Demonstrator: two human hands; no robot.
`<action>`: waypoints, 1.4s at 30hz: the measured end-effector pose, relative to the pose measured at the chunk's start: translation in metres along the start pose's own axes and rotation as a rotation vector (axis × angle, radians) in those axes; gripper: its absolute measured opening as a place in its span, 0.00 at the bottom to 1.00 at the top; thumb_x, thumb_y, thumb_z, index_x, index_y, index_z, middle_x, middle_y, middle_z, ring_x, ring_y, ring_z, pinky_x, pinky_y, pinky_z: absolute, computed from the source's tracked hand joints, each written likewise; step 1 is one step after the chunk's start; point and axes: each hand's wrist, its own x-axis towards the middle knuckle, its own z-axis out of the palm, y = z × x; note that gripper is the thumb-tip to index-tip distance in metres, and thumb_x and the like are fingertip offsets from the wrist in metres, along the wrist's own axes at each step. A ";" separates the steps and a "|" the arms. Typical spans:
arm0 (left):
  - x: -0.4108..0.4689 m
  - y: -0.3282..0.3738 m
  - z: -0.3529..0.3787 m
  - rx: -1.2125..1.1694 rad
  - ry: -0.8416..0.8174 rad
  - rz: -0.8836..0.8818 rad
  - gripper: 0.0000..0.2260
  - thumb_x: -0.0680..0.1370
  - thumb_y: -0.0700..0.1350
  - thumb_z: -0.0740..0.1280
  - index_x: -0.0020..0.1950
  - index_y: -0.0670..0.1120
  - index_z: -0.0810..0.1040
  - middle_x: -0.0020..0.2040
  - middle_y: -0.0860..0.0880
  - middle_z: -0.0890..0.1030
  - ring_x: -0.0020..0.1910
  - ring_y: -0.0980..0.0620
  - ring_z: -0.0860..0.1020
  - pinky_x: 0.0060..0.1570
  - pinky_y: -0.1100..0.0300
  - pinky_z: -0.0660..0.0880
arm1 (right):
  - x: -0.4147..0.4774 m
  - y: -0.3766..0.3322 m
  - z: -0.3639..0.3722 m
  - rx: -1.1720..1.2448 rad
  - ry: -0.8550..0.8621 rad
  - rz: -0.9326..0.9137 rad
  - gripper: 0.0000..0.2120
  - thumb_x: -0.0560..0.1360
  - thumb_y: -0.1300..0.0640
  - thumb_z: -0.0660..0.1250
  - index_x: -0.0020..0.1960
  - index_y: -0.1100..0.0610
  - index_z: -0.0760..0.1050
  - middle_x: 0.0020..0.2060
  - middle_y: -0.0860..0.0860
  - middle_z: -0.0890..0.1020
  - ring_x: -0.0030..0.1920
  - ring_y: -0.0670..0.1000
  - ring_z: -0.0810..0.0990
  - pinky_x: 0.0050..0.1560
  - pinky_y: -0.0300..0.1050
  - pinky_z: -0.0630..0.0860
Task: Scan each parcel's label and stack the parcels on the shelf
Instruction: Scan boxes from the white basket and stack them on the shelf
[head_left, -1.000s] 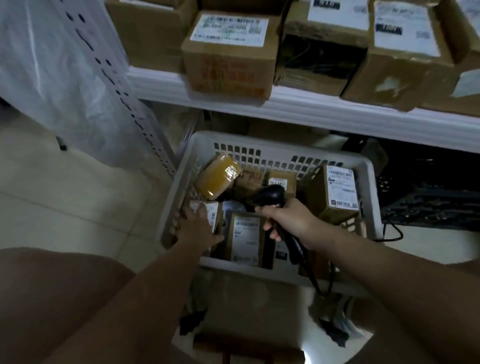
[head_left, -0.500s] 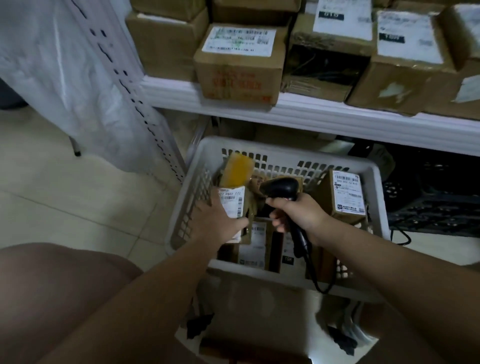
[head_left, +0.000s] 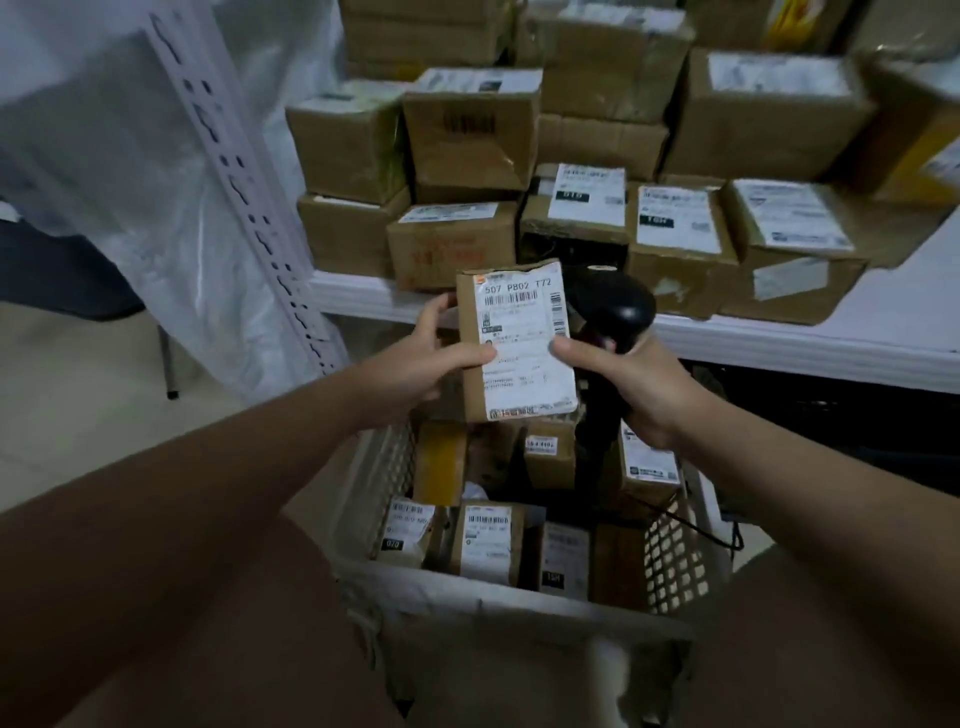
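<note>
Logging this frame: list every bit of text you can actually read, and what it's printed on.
"507 PB02 T72": label on the parcel in the left hand.
"070": black tag on the label of the near-left parcel in the basket.
Fine print, barcodes, other basket labels and labels on the shelf boxes: too blurred to read.
The scanner in the right hand: nothing readable.

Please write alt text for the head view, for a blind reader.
The left hand holds a small cardboard parcel up, label facing the camera, while the right hand grips a black scanner beside it. Below stands a white basket of more parcels; behind, a shelf stacked with boxes.
</note>
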 end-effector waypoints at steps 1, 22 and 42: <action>0.000 0.000 -0.001 -0.033 -0.011 -0.016 0.45 0.65 0.50 0.79 0.72 0.66 0.52 0.62 0.47 0.79 0.62 0.44 0.76 0.65 0.38 0.68 | -0.003 0.002 -0.001 0.009 -0.002 0.001 0.19 0.73 0.65 0.71 0.63 0.60 0.77 0.58 0.57 0.83 0.58 0.56 0.82 0.59 0.54 0.77; -0.005 -0.027 -0.002 -0.101 0.294 0.044 0.20 0.79 0.41 0.62 0.71 0.46 0.67 0.56 0.49 0.79 0.48 0.55 0.79 0.36 0.65 0.76 | -0.048 0.007 -0.001 -0.485 0.089 0.006 0.06 0.76 0.58 0.69 0.42 0.60 0.77 0.29 0.58 0.80 0.27 0.55 0.78 0.30 0.45 0.76; -0.010 -0.038 -0.006 -0.031 0.028 -0.032 0.12 0.78 0.41 0.66 0.61 0.43 0.75 0.54 0.46 0.83 0.52 0.52 0.82 0.49 0.60 0.79 | -0.051 0.006 0.013 -0.277 0.035 -0.018 0.08 0.76 0.57 0.69 0.42 0.61 0.76 0.29 0.61 0.79 0.26 0.57 0.77 0.29 0.45 0.76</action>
